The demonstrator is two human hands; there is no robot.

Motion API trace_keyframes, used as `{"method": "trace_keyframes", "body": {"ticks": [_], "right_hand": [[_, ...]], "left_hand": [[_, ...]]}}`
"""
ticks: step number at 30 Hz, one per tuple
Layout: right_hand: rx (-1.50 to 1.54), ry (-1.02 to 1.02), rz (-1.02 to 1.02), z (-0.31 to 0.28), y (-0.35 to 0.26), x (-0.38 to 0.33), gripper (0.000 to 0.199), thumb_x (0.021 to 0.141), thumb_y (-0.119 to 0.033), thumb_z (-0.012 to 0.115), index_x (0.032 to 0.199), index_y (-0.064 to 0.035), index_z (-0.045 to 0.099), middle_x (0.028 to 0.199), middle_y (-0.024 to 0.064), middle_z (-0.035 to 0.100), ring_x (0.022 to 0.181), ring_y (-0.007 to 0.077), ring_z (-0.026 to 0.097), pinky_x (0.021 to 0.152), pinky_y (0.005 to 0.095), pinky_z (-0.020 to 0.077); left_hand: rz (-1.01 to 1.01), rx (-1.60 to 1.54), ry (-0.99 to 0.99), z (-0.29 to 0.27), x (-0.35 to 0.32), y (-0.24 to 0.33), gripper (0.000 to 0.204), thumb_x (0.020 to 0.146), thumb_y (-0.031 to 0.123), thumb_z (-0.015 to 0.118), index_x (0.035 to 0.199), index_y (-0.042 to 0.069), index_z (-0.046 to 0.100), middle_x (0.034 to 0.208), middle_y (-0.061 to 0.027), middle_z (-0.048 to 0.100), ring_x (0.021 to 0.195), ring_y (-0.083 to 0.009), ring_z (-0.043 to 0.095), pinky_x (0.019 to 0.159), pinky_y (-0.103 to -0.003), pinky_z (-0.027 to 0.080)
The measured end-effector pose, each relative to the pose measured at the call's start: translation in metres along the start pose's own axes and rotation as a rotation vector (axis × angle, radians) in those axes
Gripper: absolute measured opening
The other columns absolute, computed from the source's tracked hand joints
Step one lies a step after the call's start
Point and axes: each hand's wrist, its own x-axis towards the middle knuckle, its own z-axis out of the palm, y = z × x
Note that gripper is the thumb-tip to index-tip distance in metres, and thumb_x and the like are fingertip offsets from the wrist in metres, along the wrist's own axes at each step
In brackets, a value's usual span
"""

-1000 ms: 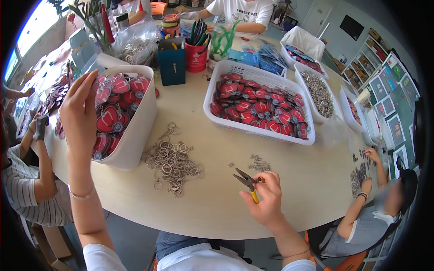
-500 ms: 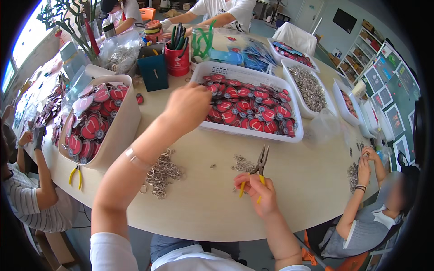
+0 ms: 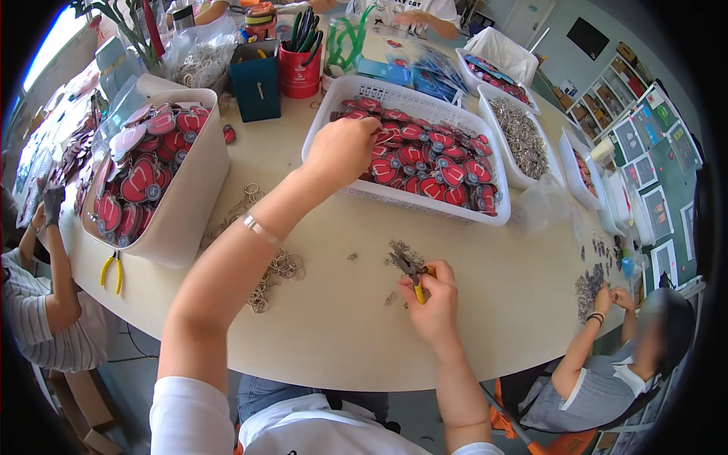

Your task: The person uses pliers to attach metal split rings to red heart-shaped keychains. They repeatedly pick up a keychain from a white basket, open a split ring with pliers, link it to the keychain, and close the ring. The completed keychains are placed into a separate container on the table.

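Observation:
My left hand [image 3: 343, 149] reaches over the left part of a white basket [image 3: 425, 206]. Its fingers are drawn together at the red round tags [image 3: 425, 155] heaped inside; the fingertips are partly hidden, so what they pinch does not show. In my right hand [image 3: 435, 303] are pliers [image 3: 413, 274] with yellow handles, their dark jaws pointing away and to the left. Those jaws lie over a small pile of metal links [image 3: 400, 252]. Partly behind my left forearm lies a larger heap of metal key rings [image 3: 279, 267].
On the left stands a tall cream bin [image 3: 199, 182] of red tags, with yellow-handled pliers [image 3: 112, 271] before it. Behind are a teal box [image 3: 255, 87] and a red tool tin [image 3: 299, 72]. A white tray [image 3: 518, 140] holds metal parts. Co-workers sit around the table.
My left hand has shifted slightly right over the tags. The right hand has turned the pliers from pointing up to lying low over the links. The whole view has shifted a little.

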Motion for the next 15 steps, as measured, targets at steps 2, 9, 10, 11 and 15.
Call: {"method": "trace_keyframes", "body": {"ticks": [2, 9, 10, 11, 15], "right_hand": [[-0.134, -0.082, -0.002, -0.002, 0.0, -0.002, 0.017, 0.071, -0.009, 0.076, 0.077, 0.0021, 0.065, 0.093, 0.0109, 0.054, 0.091, 0.0291, 0.052, 0.078, 0.0389, 0.0429], [-0.243, -0.142, -0.071, 0.015, -0.02, 0.009, 0.017, 0.071, -0.007, 0.075, 0.081, 0.0008, 0.063, 0.1, 0.0114, 0.051, 0.098, 0.0299, 0.049, 0.086, 0.0406, 0.0381], [-0.219, -0.126, -0.074, 0.019, -0.022, 0.013, 0.017, 0.071, -0.007, 0.075, 0.081, 0.0007, 0.063, 0.101, 0.0115, 0.051, 0.097, 0.0299, 0.049, 0.085, 0.0407, 0.0382], [-0.196, -0.109, -0.077, 0.022, -0.024, 0.016, 0.017, 0.071, -0.006, 0.075, 0.081, 0.0006, 0.063, 0.101, 0.0117, 0.05, 0.097, 0.0298, 0.049, 0.085, 0.0407, 0.0383], [-0.161, -0.027, -0.093, 0.024, -0.026, 0.021, 0.017, 0.071, -0.007, 0.076, 0.079, 0.0012, 0.062, 0.099, 0.0112, 0.051, 0.095, 0.0289, 0.05, 0.084, 0.0404, 0.0386]], "left_hand": [[-0.045, -0.22, 0.054, -0.032, -0.031, 0.013, 0.02, 0.086, 0.007, 0.06, 0.105, 0.001, 0.062, 0.078, -0.0162, 0.065, 0.068, -0.0269, 0.063, 0.064, -0.037, 0.049], [-0.408, -0.924, 0.027, -0.066, -0.14, 0.019, 0.021, 0.094, 0.009, 0.056, 0.109, -0.006, 0.057, 0.079, -0.0065, 0.064, 0.072, -0.0079, 0.062, 0.06, -0.024, 0.051], [-0.457, -0.999, 0.036, -0.066, -0.149, 0.019, 0.022, 0.095, 0.01, 0.055, 0.11, -0.005, 0.057, 0.081, -0.0061, 0.065, 0.073, -0.0079, 0.062, 0.061, -0.023, 0.052], [-0.507, -1.075, 0.044, -0.066, -0.156, 0.018, 0.022, 0.095, 0.011, 0.055, 0.111, -0.005, 0.057, 0.084, -0.0057, 0.065, 0.074, -0.0079, 0.063, 0.061, -0.023, 0.052], [-0.588, -1.213, -0.01, -0.064, -0.169, 0.015, 0.023, 0.094, 0.012, 0.057, 0.111, -0.003, 0.057, 0.091, -0.0065, 0.065, 0.078, -0.0116, 0.064, 0.059, -0.025, 0.055]]}}
